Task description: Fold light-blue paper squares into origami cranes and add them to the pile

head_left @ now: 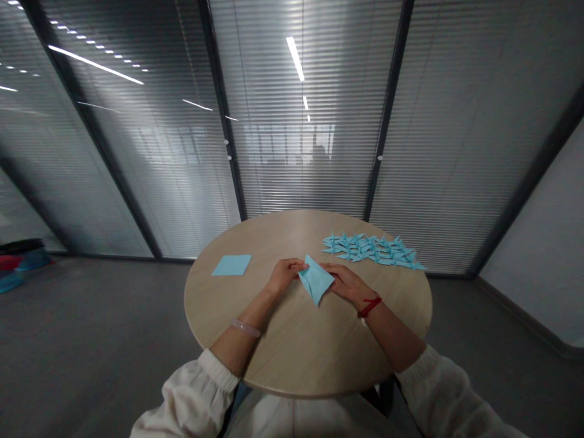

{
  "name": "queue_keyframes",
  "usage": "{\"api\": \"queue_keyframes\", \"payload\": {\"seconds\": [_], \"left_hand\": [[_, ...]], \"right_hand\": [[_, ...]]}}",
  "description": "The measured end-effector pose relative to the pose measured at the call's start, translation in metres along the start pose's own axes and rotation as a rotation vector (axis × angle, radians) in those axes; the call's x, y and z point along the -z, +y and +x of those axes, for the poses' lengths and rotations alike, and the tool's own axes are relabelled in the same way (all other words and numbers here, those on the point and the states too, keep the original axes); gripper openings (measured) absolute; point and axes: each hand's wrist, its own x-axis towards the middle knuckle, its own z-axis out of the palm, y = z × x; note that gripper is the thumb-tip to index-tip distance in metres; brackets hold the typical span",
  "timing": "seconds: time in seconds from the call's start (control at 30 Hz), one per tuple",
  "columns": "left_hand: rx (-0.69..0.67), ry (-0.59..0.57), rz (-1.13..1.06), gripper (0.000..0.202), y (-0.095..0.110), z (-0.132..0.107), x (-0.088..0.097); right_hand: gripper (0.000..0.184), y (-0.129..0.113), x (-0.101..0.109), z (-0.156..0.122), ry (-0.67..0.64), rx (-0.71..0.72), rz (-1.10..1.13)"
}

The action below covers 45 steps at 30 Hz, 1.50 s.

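The round, wood-grained surface (310, 359) leaves open room from its middle to its near edge, while spiky blue paper figures (371, 248) crowd its far right edge. A flat blue sheet (232, 265) lies toward its left edge. At its middle, the left hand (283, 274), nearly closed, and right hand (345, 281), half curled, grip creased, pointed folded paper (316, 280).

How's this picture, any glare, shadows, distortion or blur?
Head view: bright light streaks glare on the glass wall; head view: tall frame posts splay outward, wide-angle style; head view: table darker near the person; head view: fine creases in the held blue paper look soft.
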Motion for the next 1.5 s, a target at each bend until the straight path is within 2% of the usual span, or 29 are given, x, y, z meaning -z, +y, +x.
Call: {"api": "queue_keyframes", "payload": {"seconds": [0.23,0.5,0.7,0.87,1.03,1.2,1.5], "left_hand": [[-0.008,0.008,-0.012,0.044,0.003,-0.003,-0.002],[-0.067,-0.038,0.078,0.047,-0.004,0.0,-0.002],[-0.112,-0.026,0.214,0.044,0.001,-0.004,-0.006],[-0.153,-0.018,0.312,0.044,0.0,-0.005,-0.006],[-0.177,-0.006,0.306,0.045,-0.002,-0.006,-0.007],[-0.181,0.087,0.321,0.045,0.0,-0.006,-0.007],[-0.282,0.137,0.296,0.043,0.0,-0.007,-0.006]], "right_hand": [[0.024,-0.005,-0.008,-0.008,-0.009,0.032,-0.006],[0.03,-0.007,-0.015,-0.014,0.101,0.005,-0.09],[0.022,-0.008,-0.019,-0.011,0.157,0.034,-0.173],[0.021,-0.008,-0.021,-0.011,0.136,0.042,-0.225],[0.024,-0.007,-0.022,-0.011,0.106,0.026,-0.214],[0.028,-0.009,-0.026,-0.012,0.118,0.037,-0.198],[0.044,-0.007,-0.029,-0.013,0.013,0.034,-0.184]]}}
